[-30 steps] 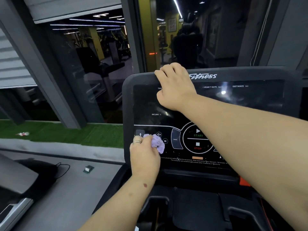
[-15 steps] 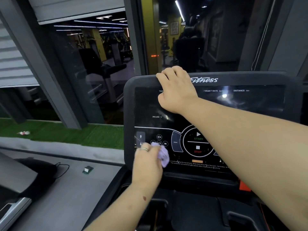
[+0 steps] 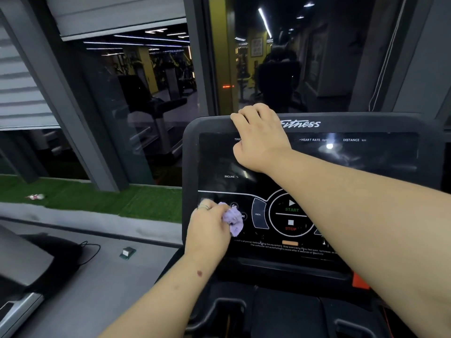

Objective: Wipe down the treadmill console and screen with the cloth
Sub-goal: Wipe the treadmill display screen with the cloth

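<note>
We can't see the fingertips of the left hand (image 3: 210, 230); they're buried in the bunched purple cloth (image 3: 233, 222), and hand plus cloth cover the arrow keys and part of the small round buttons at the lower left of the console (image 3: 192, 152). The right hand (image 3: 260, 137) curls over the console's top edge, so its fingertips are out of sight, and it blocks the start of the brand lettering and most of the TIME label. Right forearm hides the controls right of the START/STOP dial (image 3: 290, 214). Console's right side runs out of frame. Fine print (image 3: 280, 247) under the dial is too small to read, probably a safety notice. The screen (image 3: 366, 152) carries glare.
</note>
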A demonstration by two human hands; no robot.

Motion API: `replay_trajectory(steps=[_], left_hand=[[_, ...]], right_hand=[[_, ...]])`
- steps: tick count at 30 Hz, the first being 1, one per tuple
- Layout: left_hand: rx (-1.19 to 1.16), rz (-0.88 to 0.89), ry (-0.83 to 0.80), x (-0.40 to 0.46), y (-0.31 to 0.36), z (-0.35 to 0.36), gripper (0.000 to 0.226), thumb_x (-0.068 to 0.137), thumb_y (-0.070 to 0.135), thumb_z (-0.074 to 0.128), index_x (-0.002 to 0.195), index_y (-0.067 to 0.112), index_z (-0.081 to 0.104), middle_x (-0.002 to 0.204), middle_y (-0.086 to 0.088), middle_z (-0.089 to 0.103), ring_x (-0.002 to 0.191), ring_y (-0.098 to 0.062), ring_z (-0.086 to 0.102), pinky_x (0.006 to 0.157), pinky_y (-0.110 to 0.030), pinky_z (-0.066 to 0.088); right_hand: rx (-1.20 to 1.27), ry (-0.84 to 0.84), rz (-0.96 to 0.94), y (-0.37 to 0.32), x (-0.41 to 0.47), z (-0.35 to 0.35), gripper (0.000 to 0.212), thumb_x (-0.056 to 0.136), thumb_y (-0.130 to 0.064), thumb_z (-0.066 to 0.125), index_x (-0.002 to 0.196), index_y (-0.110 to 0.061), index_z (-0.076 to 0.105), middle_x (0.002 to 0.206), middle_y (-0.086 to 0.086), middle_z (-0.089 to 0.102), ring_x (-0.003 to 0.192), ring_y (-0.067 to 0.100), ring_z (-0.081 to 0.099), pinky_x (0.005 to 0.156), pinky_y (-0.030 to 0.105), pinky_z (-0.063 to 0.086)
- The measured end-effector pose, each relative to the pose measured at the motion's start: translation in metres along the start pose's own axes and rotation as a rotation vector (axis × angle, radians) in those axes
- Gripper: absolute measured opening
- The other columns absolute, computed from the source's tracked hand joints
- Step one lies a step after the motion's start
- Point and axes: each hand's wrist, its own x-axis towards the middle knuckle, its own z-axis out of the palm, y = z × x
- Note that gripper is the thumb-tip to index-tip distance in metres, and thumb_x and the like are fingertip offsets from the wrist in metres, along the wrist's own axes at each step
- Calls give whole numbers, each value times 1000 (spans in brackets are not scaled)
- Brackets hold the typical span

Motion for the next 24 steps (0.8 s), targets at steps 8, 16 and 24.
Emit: replay_trajectory(steps=[8,16,24], left_hand=[[-45,-88,208,82,8,-46,22,88,7,51,85,19,69,96,-3,53,77,-16,54,62,-13,38],[43,55,95,-1,13,18,18,76,10,52,83,18,67,85,-4,50,69,-29,51,60,-40,46],[-23,-52,96,17,-3,5,19,79,7,52,81,18,68,87,0,51,70,-21,55,64,-42,51]], right_hand=[[-8,-32,-1,2,-1,-2,61,80,-30,47,138,-13,52,136,6,53,125,32,42,111,45,35],[-4,-46,9,1,0,-4,58,82,-30,49,138,-15,51,137,4,52,127,31,41,112,45,34],[-6,-51,-7,3,-2,-7,60,81,-32,46,138,-14,51,136,5,53,126,31,42,111,45,36]])
